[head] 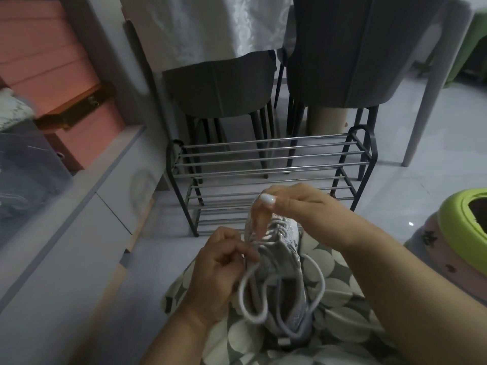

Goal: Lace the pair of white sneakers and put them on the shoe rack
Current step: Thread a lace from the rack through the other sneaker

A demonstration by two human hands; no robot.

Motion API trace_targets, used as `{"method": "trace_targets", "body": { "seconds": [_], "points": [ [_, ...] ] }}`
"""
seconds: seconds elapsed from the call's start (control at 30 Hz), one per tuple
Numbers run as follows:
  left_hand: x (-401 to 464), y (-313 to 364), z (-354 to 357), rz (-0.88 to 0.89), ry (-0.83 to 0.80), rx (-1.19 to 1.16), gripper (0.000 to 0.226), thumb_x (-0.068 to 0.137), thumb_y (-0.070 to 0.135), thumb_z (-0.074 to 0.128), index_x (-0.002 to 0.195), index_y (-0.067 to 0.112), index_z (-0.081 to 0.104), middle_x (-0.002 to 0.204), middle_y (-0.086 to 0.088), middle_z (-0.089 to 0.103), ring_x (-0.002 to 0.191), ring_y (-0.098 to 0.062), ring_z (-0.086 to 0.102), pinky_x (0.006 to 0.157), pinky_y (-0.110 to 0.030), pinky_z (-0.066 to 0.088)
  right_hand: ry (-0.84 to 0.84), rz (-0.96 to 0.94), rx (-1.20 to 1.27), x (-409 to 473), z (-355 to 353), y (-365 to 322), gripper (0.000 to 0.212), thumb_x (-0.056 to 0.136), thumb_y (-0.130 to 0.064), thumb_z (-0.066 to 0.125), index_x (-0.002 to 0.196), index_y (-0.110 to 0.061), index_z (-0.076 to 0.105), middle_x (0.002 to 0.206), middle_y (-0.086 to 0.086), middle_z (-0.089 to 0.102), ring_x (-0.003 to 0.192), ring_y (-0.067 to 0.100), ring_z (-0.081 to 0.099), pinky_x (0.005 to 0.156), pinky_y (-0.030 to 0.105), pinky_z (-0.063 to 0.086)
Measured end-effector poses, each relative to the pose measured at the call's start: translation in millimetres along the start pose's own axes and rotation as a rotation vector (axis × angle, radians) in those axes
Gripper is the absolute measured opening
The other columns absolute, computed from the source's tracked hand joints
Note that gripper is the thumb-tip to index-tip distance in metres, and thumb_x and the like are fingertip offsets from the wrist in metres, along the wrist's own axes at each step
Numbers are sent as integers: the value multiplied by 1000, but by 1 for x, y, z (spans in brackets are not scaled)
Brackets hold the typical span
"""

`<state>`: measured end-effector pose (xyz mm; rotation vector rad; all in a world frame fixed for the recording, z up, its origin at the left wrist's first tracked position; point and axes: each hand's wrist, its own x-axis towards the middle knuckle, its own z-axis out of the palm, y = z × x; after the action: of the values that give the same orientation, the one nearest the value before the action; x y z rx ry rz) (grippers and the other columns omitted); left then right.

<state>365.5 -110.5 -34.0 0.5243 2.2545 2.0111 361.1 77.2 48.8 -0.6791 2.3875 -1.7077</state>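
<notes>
- A white sneaker (282, 262) lies on the person's lap, on cloth with big pale dots (340, 293). Its toe points away, toward the shoe rack (266, 164).
- The left hand (218, 270) has its fingers curled. It pinches the white lace (316, 283) at the left side of the shoe, near the top holes.
- The right hand (290, 204) is above the front of the shoe. Its thumb and pointing finger reach down and touch the laced part. I cannot tell if they pinch the lace there.
- Loose loops of lace hang over the back of the shoe. One lace tip lies near the heel.
- The shoe rack stands on the floor just past the shoe. It has black ends and shiny bars, with no shoes on the bars we can see.
- Behind the rack are two grey chairs (342, 61) and a white cloth (208, 25).
- Pink boxes (47, 61) sit on the left.
- A green and pink stool (458, 233) is on the right.
</notes>
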Motion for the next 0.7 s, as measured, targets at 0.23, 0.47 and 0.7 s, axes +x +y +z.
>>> {"method": "trace_targets", "body": {
  "seconds": [0.23, 0.47, 0.7],
  "points": [
    [5, -5, -4, -26, 5, -139, 38, 71, 38, 53, 81, 6, 72, 84, -7, 61, 80, -23, 58, 71, -28, 45, 19, 308, -531, -1, 10, 8, 39, 94, -37, 52, 58, -24, 61, 82, -2, 53, 74, 5, 50, 75, 32, 44],
    [11, -8, 7, -136, 106, 0, 9, 79, 9, 76, 81, 15, 70, 71, 1, 67, 69, -9, 60, 66, -21, 51, -67, 270, -977, -8, 15, 16, 21, 87, -37, 55, 89, -23, 71, 89, -2, 44, 99, 19, 41, 78, 24, 29],
    [9, -7, 5, -140, 132, 119, 8, 77, 13, 77, 78, 19, 72, 73, 2, 73, 69, -11, 68, 65, -22, 55, -37, 302, -1121, 1, 30, 26, 28, 83, -40, 57, 99, -20, 69, 105, 5, 57, 105, 24, 46, 90, 31, 37]
  ]
}}
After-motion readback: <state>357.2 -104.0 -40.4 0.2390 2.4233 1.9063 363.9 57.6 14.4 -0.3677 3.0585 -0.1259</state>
